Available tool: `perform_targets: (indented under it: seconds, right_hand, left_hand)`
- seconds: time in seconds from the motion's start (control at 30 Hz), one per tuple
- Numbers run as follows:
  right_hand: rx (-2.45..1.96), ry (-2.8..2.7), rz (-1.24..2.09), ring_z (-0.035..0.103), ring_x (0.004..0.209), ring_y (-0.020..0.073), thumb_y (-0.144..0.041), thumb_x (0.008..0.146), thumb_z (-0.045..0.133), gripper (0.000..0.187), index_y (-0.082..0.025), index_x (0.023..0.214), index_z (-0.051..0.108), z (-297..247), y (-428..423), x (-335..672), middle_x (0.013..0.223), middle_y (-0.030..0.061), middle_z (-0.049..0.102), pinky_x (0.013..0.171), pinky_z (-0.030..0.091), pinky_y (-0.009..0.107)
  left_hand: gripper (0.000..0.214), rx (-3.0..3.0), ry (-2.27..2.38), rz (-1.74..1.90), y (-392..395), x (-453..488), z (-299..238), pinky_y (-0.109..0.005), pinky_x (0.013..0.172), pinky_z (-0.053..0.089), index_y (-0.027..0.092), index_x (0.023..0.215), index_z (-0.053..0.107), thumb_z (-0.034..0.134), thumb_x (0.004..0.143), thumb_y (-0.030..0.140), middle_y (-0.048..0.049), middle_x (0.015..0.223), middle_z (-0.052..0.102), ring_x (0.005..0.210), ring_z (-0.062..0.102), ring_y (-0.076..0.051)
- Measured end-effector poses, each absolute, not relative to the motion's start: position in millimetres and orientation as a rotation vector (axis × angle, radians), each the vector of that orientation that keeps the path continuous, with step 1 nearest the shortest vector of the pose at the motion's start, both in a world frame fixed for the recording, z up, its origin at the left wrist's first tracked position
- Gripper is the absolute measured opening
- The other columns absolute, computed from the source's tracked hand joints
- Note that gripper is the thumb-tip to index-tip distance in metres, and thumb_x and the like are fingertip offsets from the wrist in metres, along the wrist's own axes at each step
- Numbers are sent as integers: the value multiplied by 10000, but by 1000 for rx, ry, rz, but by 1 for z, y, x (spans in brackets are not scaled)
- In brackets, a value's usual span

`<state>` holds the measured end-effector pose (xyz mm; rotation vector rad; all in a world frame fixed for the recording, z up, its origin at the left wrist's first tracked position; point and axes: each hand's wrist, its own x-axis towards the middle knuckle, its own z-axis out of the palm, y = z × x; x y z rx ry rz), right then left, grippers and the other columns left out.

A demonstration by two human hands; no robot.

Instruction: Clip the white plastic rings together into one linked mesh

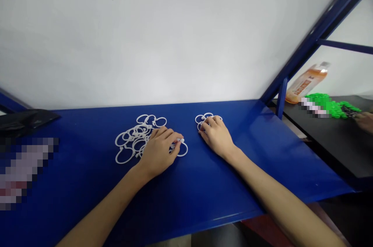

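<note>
A loose pile of white plastic rings (125, 155), thin loops with small clasp-like knobs, lies on the blue table. My left hand (160, 149) rests over the right side of this pile. Its thumb and forefinger pinch one white plastic ring (187, 149) by its knob. Further right, my right hand (217, 134) is laid over a smaller group of white plastic rings (199, 118). Its fingers are curled down with the thumb close to the forefinger, around the near edge of a ring. The palm and fingers partly cover this group.
The blue tabletop (186, 196) meets a white wall (175, 37) at the back. A black plastic bag (29, 118) lies far left. A blue metal frame (291, 66) rises at right. Beyond it are a tilted orange bottle (307, 83), bright green pieces (340, 109) and another person's hand (365, 120).
</note>
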<state>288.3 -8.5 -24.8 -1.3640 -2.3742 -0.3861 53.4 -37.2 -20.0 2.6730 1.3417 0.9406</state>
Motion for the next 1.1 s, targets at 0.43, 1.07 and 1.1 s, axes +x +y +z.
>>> perform_targets:
  seconds: [0.43, 1.07, 1.1]
  right_hand:
    - [-985, -2233, 410, 599, 873, 193, -334, 934, 641, 134, -215, 983, 603, -18, -39, 268, 930, 38, 662, 795, 509, 345]
    - [-1009, -2022, 497, 606, 787, 146, -196, 977, 534, 45, -209, 983, 576, -19, -38, 265, 902, 22, 631, 737, 497, 290]
    - [-1019, -2030, 473, 609, 801, 150, -191, 980, 525, 53, -208, 989, 574, -20, -37, 267, 917, 28, 630, 746, 500, 295]
  left_hand:
    - [127, 2744, 1335, 1039, -40, 58, -20, -411, 870, 435, 210, 964, 666, 546, 930, 184, -32, 884, 689, 889, 580, -226]
    - [332, 2440, 1361, 725, -36, 54, -26, -388, 857, 478, 229, 1162, 609, 682, 868, 366, -11, 957, 672, 925, 602, -218]
    - [330, 2501, 1364, 666, -36, 54, -28, -404, 866, 468, 222, 1152, 614, 687, 864, 365, -21, 971, 680, 931, 600, -230]
